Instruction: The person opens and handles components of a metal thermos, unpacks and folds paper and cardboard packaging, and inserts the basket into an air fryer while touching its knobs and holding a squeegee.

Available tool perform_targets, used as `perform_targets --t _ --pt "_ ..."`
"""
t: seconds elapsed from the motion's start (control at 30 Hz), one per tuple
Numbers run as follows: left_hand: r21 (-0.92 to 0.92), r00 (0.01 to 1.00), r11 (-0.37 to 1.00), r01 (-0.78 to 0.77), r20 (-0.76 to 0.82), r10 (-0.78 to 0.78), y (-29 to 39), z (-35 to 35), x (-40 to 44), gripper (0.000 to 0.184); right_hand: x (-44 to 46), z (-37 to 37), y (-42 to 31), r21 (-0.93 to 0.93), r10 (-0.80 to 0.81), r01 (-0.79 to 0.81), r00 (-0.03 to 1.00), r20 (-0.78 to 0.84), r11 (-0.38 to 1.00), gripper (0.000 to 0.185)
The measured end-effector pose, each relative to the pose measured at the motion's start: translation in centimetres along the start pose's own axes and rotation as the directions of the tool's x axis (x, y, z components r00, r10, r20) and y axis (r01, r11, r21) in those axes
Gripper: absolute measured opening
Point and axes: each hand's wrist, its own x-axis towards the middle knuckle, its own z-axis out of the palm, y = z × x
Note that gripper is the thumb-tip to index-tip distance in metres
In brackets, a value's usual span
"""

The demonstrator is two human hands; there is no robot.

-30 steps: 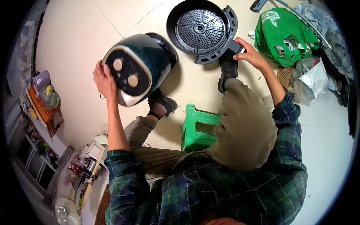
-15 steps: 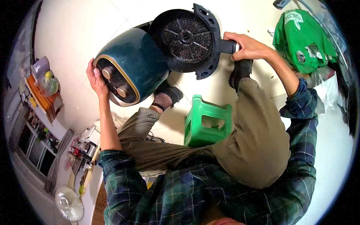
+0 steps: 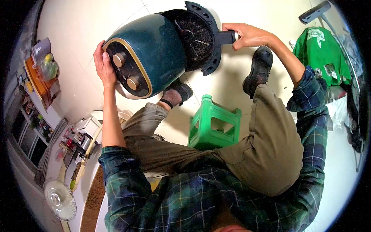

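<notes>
A dark teal air fryer [image 3: 160, 50] with a gold-rimmed black panel and two knobs is tilted above the floor at the upper middle. My left hand [image 3: 104, 69] grips its end beside the knobs, the thumb lying along the panel edge. The black air fryer basket [image 3: 199, 42], with a perforated plate inside, sits partly behind the fryer's open side, so its left part is hidden. With my right hand [image 3: 249, 35] I hold the basket by its short handle [image 3: 227, 37], fingers closed around the end.
A green plastic stool [image 3: 210, 125] stands between my legs. Green bags [image 3: 322, 54] and a white bag [image 3: 338, 110] lie at the right, near a grey floor-tool head [image 3: 315, 12]. At the left are a fan [image 3: 60, 199] and a cluttered orange shelf [image 3: 42, 83].
The basket has come closer to the air fryer, and more of it is now hidden behind the body. Both hands keep their hold. The view has shifted slightly.
</notes>
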Motion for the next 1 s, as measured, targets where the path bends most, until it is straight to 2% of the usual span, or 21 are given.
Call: perform_targets --t 0.1,0.13,0.17,0.23,0.3,0.43,0.57,0.7,0.77,0.8,0.83,0.9,1.0 --pt "0.013 1.000 1.000 -0.005 0.006 0.005 -0.5 -0.1 0.1 0.047 0.0 -0.2 -0.2 -0.027 0.026 -0.026 1.000 0.016 0.999 0.032" --pt "0.096 1.000 0.995 -0.019 -0.010 0.020 -0.4 0.0 0.0 0.046 -0.1 0.0 -0.4 -0.032 0.011 -0.011 1.000 -0.017 0.999 0.031" --pt "0.099 1.000 0.995 -0.008 -0.016 0.010 -0.4 0.0 0.0 0.046 -0.2 0.1 -0.4 -0.036 -0.005 0.003 0.999 -0.049 0.999 0.030" --pt "0.121 0.997 0.990 -0.067 -0.024 0.070 -0.7 0.0 0.2 0.044 -0.4 0.2 0.1 0.018 -0.005 0.005 1.000 -0.014 1.000 0.031" --pt "0.118 0.996 0.990 -0.078 -0.035 0.083 -1.0 -0.1 0.2 0.041 -0.6 0.5 0.2 0.046 0.094 -0.093 0.995 -0.025 0.995 0.032" --pt "0.138 0.997 0.988 -0.066 -0.032 0.071 -0.5 0.1 0.3 0.040 -1.0 0.5 0.0 0.081 0.091 -0.089 0.996 -0.018 0.993 0.036" --pt "0.176 0.993 0.979 -0.099 -0.053 0.110 -0.1 0.3 0.3 0.040 -0.9 1.1 1.7 0.035 0.022 -0.020 0.998 -0.061 0.999 0.038" --pt "0.181 0.993 0.977 -0.113 -0.013 0.117 1.0 0.5 0.7 0.041 -0.6 1.7 2.6 0.076 0.068 -0.062 0.995 -0.077 0.995 0.046" --pt "0.191 0.994 0.976 -0.109 -0.004 0.112 1.4 0.6 1.0 0.042 0.2 2.8 2.2 -0.121 -0.111 0.084 0.964 -0.243 0.989 0.049" --pt "0.190 0.993 0.975 -0.116 -0.008 0.119 1.3 0.6 1.0 0.042 1.0 3.4 2.2 -0.185 -0.160 0.116 0.957 -0.242 0.976 0.052" --pt "0.226 0.991 0.966 -0.125 -0.019 0.133 1.1 0.7 0.9 0.040 1.6 3.9 1.4 -0.109 -0.114 0.093 0.971 -0.210 0.990 0.051" --pt "0.264 0.988 0.954 -0.139 -0.031 0.153 1.1 0.7 1.0 0.039 3.0 5.1 1.0 -0.066 -0.125 0.114 0.969 -0.212 0.991 0.050" --pt "0.241 0.992 0.965 -0.107 -0.038 0.119 1.9 0.8 1.0 0.037 4.4 5.6 0.4 -0.073 -0.120 0.109 0.977 -0.175 0.991 0.050"
